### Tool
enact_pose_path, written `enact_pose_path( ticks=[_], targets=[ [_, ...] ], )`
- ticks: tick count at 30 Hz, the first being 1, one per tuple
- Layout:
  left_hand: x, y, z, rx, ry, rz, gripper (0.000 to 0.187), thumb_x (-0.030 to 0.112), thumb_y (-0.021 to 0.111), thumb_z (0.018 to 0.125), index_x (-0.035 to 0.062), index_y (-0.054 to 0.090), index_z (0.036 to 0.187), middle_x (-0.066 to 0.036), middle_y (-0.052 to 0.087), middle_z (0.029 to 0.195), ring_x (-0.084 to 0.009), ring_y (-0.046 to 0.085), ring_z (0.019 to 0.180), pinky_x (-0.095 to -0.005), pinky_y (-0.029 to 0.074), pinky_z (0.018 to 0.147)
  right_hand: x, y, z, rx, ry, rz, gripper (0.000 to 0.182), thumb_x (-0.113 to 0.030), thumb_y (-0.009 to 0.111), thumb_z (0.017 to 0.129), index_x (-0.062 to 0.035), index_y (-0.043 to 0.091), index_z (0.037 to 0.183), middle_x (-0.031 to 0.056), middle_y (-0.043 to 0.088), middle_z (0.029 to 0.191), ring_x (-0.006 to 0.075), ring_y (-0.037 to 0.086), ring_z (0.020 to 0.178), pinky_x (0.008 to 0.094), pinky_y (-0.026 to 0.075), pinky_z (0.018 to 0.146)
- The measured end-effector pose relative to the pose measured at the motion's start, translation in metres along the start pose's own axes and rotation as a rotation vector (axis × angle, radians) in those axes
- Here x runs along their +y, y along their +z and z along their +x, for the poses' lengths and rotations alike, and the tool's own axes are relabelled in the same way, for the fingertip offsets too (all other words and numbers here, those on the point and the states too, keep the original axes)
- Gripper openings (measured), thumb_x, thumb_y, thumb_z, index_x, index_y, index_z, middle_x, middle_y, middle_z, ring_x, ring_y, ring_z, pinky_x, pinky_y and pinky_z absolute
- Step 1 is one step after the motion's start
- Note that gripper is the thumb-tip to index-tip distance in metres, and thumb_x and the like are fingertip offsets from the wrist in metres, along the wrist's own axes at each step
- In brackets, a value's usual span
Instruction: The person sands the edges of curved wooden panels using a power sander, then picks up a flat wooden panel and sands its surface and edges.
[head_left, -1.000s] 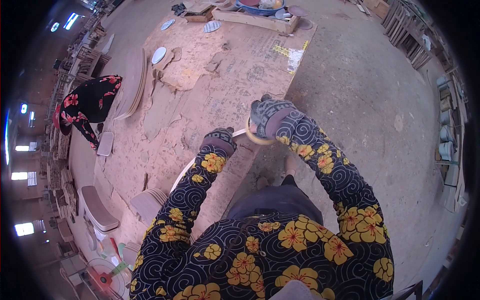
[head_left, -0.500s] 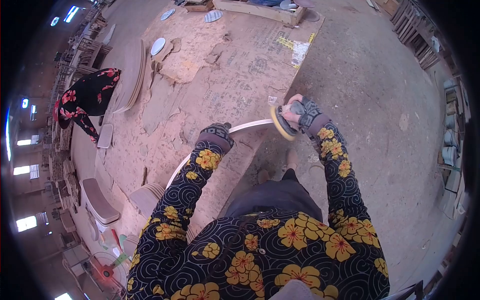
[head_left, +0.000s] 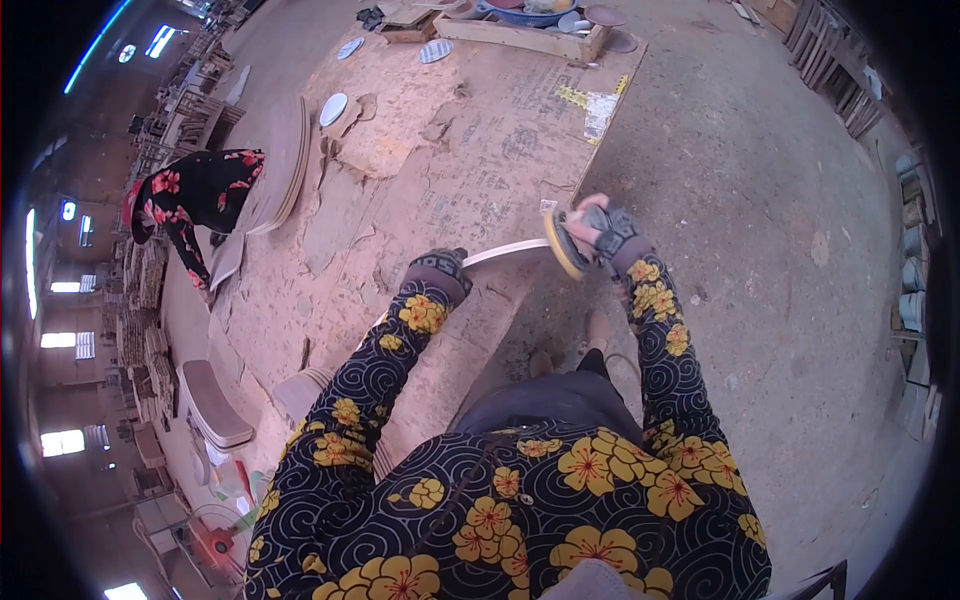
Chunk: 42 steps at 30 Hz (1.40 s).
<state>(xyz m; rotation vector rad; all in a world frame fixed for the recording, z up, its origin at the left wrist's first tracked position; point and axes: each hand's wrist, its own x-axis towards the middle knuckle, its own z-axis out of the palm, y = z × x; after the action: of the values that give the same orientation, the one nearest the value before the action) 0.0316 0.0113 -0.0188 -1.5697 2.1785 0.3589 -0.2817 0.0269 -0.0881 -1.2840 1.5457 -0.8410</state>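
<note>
My left hand, in a dark patterned glove, is closed around a curved, thin-edged wooden piece. Much of that piece is hidden under my left hand and forearm. In my right hand, also gloved with bare fingertips, is a round power sander with a yellow pad. The pad stands on edge against the far end of the wooden piece, beside the table's right edge. My fingers wrap over the sander's body, which is mostly covered.
The worn worktable carries a white sanding disc, curved wooden panels and a wooden tray at its far end. Across the table a person in a floral top bends over a panel. A fan stands lower left.
The view has shifted slightly, so the table and other person appear further right. My right hand and sander have turned a little at the wooden piece's end. The other person's panel is now tilted.
</note>
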Motion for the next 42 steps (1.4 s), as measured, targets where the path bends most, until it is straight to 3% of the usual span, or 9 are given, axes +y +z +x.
enact_pose_path(
  ticks=[4, 7, 25, 29, 31, 35, 38, 40, 42],
  targets=[
    [-0.002, 0.004, -0.003, 0.047, 0.019, -0.013, 0.039, 0.032, 0.062, 0.088, 0.0072, 0.065, 0.117, -0.018, 0.07, 0.111, -0.0325, 0.067, 0.105, -0.0424, 0.053, 0.092, -0.123, 0.003, -0.028, -0.146, -0.366, -0.798, 0.054, -0.046, 0.069, 0.083, -0.0102, 0.061, 0.122, 0.023, 0.061, 0.123, 0.0393, 0.066, 0.104, 0.0463, 0.053, 0.093],
    [-0.004, 0.0, -0.008, -0.004, -0.012, -0.035, 0.04, 0.031, 0.062, 0.087, 0.0078, 0.064, 0.119, -0.017, 0.07, 0.113, -0.0322, 0.067, 0.107, -0.0423, 0.054, 0.092, -0.176, 0.04, -0.041, -0.223, -0.143, -0.974, 0.052, -0.041, 0.064, 0.087, -0.0041, 0.06, 0.123, 0.0247, 0.06, 0.125, 0.0387, 0.066, 0.108, 0.0467, 0.052, 0.095],
    [-0.148, 0.073, -0.163, -0.069, -0.51, -0.301, 0.047, 0.041, 0.06, 0.09, 0.0076, 0.064, 0.122, -0.019, 0.07, 0.116, -0.0341, 0.066, 0.111, -0.0425, 0.052, 0.096, -0.227, 0.23, -0.076, -0.425, -0.478, -0.945, 0.036, -0.017, 0.062, 0.086, -0.0072, 0.062, 0.121, 0.0222, 0.058, 0.125, 0.0367, 0.066, 0.108, 0.046, 0.055, 0.091],
    [-0.158, 0.093, -0.162, 0.0, -0.449, -0.293, 0.047, 0.037, 0.059, 0.09, 0.0084, 0.062, 0.127, -0.019, 0.068, 0.119, -0.0329, 0.066, 0.111, -0.0416, 0.052, 0.098, -0.025, 0.185, -0.002, 0.312, -0.667, -1.8, 0.031, -0.025, 0.056, 0.093, -0.0006, 0.066, 0.109, 0.0265, 0.065, 0.114, 0.0239, 0.068, 0.105, 0.0475, 0.056, 0.09],
    [-0.159, 0.1, -0.16, -0.003, -0.426, -0.31, 0.045, 0.033, 0.058, 0.09, 0.0067, 0.061, 0.127, -0.019, 0.068, 0.12, -0.0321, 0.065, 0.113, -0.041, 0.052, 0.098, -0.048, 0.119, 0.013, -0.035, -0.46, -1.323, 0.041, -0.035, 0.053, 0.093, 0.001, 0.068, 0.106, 0.0238, 0.067, 0.112, 0.0262, 0.067, 0.105, 0.0466, 0.054, 0.092],
    [-0.153, 0.091, -0.168, -0.017, -0.427, -0.343, 0.044, 0.032, 0.057, 0.09, 0.0052, 0.061, 0.125, -0.019, 0.068, 0.118, -0.032, 0.067, 0.109, -0.0409, 0.053, 0.095, -0.148, 0.07, -0.039, 0.087, -0.314, -1.261, 0.049, -0.042, 0.05, 0.092, 0.0004, 0.068, 0.11, 0.0173, 0.069, 0.113, 0.0324, 0.066, 0.106, 0.045, 0.049, 0.098],
    [-0.156, 0.099, -0.165, 0.002, -0.422, -0.367, 0.048, 0.041, 0.057, 0.091, 0.0056, 0.062, 0.124, -0.02, 0.068, 0.117, -0.0335, 0.067, 0.108, -0.042, 0.053, 0.094, -0.181, 0.118, -0.037, -0.326, -0.355, -1.153, 0.048, -0.042, 0.049, 0.093, -0.0046, 0.063, 0.12, 0.0204, 0.064, 0.12, 0.0327, 0.057, 0.118, 0.0407, 0.041, 0.106],
    [-0.155, 0.1, -0.167, 0.035, -0.446, -0.387, 0.049, 0.04, 0.057, 0.091, 0.0054, 0.061, 0.125, -0.021, 0.068, 0.119, -0.034, 0.066, 0.111, -0.042, 0.052, 0.096, -0.131, 0.185, -0.017, -0.168, -0.815, -0.841, 0.042, -0.036, 0.054, 0.09, -0.0024, 0.068, 0.112, 0.0186, 0.069, 0.111, 0.0311, 0.067, 0.102, 0.0443, 0.05, 0.096],
    [-0.155, 0.088, -0.171, 0.009, -0.46, -0.409, 0.054, 0.042, 0.058, 0.089, 0.0044, 0.06, 0.128, -0.021, 0.066, 0.123, -0.0345, 0.064, 0.116, -0.0419, 0.05, 0.099, -0.216, 0.237, -0.057, -0.446, -0.694, -1.031, 0.038, -0.029, 0.055, 0.088, -0.0011, 0.066, 0.112, 0.0225, 0.069, 0.108, 0.0321, 0.069, 0.099, 0.0432, 0.054, 0.09]
  ],
)
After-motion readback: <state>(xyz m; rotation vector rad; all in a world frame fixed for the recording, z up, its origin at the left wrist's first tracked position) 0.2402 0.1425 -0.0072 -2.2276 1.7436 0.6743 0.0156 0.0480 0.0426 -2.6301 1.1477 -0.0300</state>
